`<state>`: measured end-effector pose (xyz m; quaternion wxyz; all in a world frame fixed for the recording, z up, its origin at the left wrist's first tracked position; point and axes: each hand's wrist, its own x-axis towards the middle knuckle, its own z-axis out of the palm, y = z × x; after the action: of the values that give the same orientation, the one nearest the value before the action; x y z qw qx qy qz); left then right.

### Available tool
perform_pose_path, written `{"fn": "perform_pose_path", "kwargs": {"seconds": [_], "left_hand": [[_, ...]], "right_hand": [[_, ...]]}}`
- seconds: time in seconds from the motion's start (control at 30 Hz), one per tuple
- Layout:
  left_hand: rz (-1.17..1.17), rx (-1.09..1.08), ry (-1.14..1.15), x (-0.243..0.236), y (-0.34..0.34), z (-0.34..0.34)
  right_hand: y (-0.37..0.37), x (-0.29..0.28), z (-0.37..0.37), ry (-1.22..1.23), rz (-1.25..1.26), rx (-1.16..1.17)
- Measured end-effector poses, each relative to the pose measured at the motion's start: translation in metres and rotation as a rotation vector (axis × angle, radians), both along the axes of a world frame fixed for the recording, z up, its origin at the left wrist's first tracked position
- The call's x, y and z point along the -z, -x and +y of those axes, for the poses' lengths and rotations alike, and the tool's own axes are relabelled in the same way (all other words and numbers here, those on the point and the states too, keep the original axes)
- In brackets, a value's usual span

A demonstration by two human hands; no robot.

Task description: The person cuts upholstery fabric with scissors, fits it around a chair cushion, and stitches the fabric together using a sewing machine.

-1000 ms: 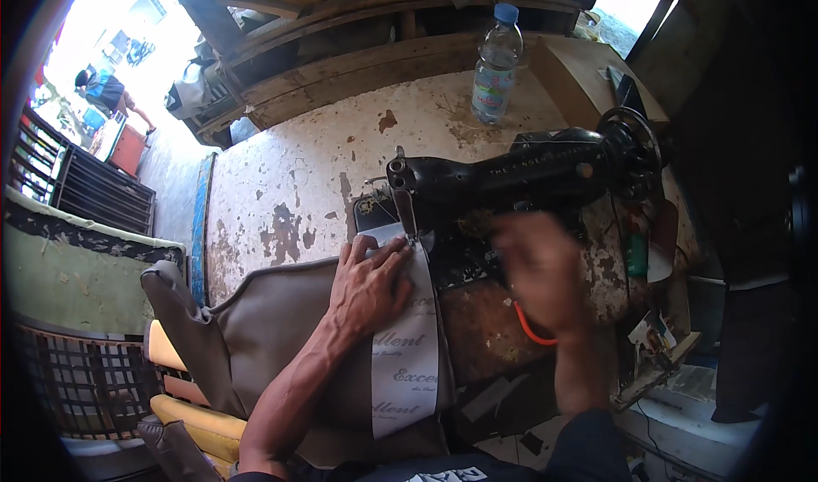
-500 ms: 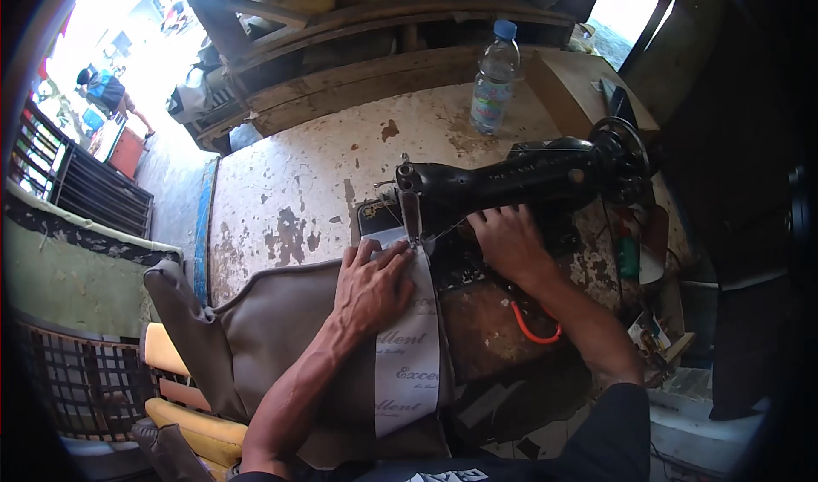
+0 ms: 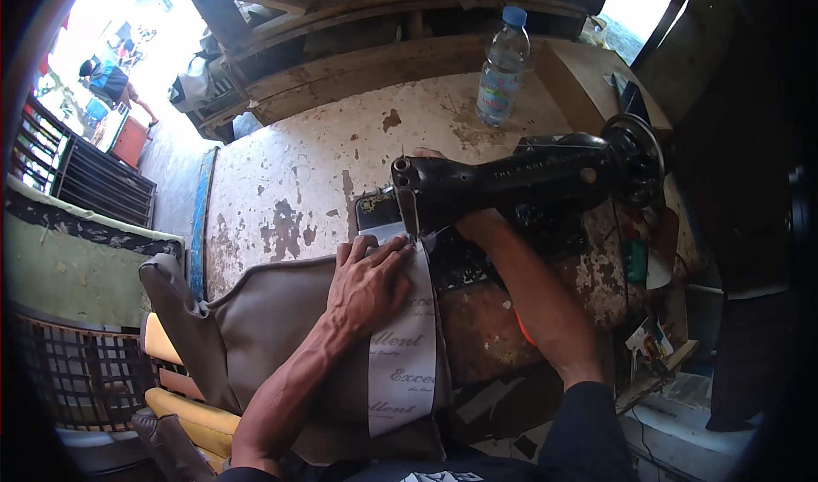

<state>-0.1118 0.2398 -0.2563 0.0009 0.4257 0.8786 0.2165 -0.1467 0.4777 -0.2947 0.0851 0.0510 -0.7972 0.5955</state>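
Note:
My left hand lies flat, fingers spread, on a grey-brown vinyl cover and on the white printed strip along its right edge. The fingertips sit just short of the needle of a black sewing machine. My right hand reaches under the machine's arm to its far side. Only its heel and a fingertip above the machine head show; the rest is hidden.
The machine stands on a worn table with peeling white paint. A plastic water bottle and a wooden box are at the back. Yellow cushions and a metal grate are at the left. A person is outside, far left.
My right hand has moved from the machine bed in front of the arm to under and behind it. The left hand has stayed on the fabric.

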Motion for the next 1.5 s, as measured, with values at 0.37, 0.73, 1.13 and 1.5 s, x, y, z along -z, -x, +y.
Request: {"fn": "perform_pose_path", "kwargs": {"seconds": [0.37, 0.73, 1.13, 1.5], "left_hand": [[0.006, 0.03, -0.026, 0.006, 0.02, -0.006], [-0.075, 0.249, 0.087, -0.021, 0.022, -0.032], [-0.102, 0.509, 0.419, -0.05, -0.011, -0.064], [-0.014, 0.57, 0.303, -0.022, -0.028, -0.049]], "right_hand": [[0.002, -0.021, -0.017, 0.293, 0.04, -0.094], [-0.189, -0.107, -0.054, -0.515, -0.655, -0.287], [-0.336, -0.018, -0.189, 0.236, -0.511, 0.382], [-0.324, -0.026, -0.176, 0.668, -0.445, 0.457]]}}
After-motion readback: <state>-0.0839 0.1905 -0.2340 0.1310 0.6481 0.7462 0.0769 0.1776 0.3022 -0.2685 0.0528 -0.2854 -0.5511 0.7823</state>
